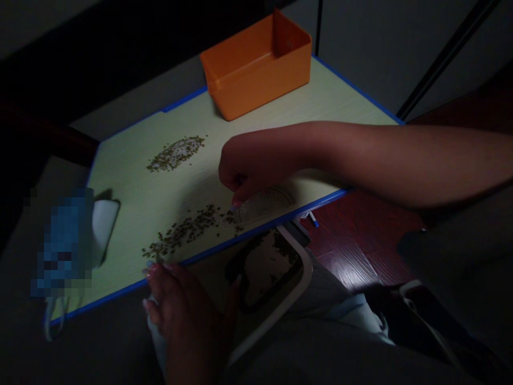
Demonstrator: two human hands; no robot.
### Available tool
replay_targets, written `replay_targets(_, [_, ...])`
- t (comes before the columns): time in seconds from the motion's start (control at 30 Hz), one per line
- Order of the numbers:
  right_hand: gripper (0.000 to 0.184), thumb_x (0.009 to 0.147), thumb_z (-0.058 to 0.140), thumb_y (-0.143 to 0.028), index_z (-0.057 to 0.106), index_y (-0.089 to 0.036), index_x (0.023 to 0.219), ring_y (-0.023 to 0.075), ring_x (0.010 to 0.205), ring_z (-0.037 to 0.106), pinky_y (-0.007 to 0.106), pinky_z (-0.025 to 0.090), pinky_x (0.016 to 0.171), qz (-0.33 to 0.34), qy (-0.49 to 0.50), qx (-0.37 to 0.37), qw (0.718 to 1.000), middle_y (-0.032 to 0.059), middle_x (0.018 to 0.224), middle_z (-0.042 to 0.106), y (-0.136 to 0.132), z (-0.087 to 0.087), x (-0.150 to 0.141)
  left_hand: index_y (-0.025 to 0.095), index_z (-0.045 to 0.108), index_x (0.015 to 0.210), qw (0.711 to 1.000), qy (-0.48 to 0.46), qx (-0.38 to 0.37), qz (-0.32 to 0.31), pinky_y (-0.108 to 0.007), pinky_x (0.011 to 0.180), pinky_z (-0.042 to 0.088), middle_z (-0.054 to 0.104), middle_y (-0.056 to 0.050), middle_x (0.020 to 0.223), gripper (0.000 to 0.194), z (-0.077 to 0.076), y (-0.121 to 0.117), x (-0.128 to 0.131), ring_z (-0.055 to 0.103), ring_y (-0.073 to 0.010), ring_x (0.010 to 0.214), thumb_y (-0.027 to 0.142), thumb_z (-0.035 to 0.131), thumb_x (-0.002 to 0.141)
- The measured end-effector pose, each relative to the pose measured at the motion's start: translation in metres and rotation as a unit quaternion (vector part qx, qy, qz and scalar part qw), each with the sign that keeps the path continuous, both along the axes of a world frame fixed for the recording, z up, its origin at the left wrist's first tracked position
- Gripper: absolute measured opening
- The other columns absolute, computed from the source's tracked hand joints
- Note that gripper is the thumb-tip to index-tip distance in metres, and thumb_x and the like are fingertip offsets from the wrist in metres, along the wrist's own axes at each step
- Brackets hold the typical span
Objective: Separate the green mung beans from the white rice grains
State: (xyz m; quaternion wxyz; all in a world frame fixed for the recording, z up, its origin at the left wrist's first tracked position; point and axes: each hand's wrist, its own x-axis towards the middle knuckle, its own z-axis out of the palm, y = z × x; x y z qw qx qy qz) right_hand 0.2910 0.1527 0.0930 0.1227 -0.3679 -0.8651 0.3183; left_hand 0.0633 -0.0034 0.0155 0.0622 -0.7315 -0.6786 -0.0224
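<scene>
My right hand (250, 166) is closed, its fingertips pinching a clear protractor (266, 206) that lies near the front edge of the table. Touching the protractor's left end is a long scatter of small dark grains (188, 230). Below that edge, my left hand (184, 299) grips a white-rimmed tray (308, 262), thumb over the near side and fingertips against the table edge. Some dark bits cling inside the tray. A second patch of grains (176, 153), greenish-brown, lies farther back on the pale table (132, 203).
An orange open bin (260, 85) stands at the table's back edge. On the left are a white object (105, 230) and a blurred blue item (66, 240) with a hanging loop. A blue-tipped pen or marker (312, 219) shows below the table, over the reddish floor (348, 251).
</scene>
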Motion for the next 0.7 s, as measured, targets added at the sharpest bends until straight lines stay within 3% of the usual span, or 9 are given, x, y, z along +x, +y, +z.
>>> replay_targets(0.23, [0.020, 0.064, 0.071, -0.027, 0.065, -0.009, 0.058, -0.0057, 0.041, 0.028, 0.017, 0.018, 0.050, 0.058, -0.006, 0.097, 0.994, -0.0178, 0.032, 0.033, -0.0024, -0.0006, -0.0017, 0.001, -0.008, 0.141, 1.000, 0.010, 0.011, -0.017, -0.072, 0.105, 0.019, 0.005, -0.037, 0.150, 0.095, -0.0028, -0.0010, -0.0035, 0.003, -0.0443, 0.143, 0.058, 0.039, 0.081])
replay_targets(0.43, [0.025, 0.065, 0.066, -0.032, 0.066, -0.007, 0.062, -0.0068, 0.044, 0.031, 0.017, 0.019, 0.051, 0.078, 0.004, 0.105, 0.991, -0.0178, 0.033, 0.036, -0.0017, 0.0017, -0.0006, 0.001, -0.010, 0.141, 1.000, 0.018, 0.009, -0.022, -0.073, 0.105, 0.020, 0.001, -0.036, 0.151, 0.096, -0.0048, -0.0012, -0.0066, 0.002, -0.0448, 0.143, 0.057, 0.040, 0.081])
replay_targets(0.7, [0.023, 0.063, 0.070, -0.028, 0.062, -0.007, 0.055, -0.0059, 0.041, 0.033, 0.021, 0.018, 0.051, 0.039, 0.020, 0.052, 0.998, -0.0172, 0.032, 0.037, 0.0007, -0.0016, -0.0012, 0.004, -0.010, 0.142, 1.000, 0.008, 0.015, -0.023, -0.075, 0.102, 0.021, 0.005, -0.036, 0.151, 0.095, -0.0045, -0.0002, -0.0059, 0.005, -0.0452, 0.143, 0.057, 0.040, 0.080])
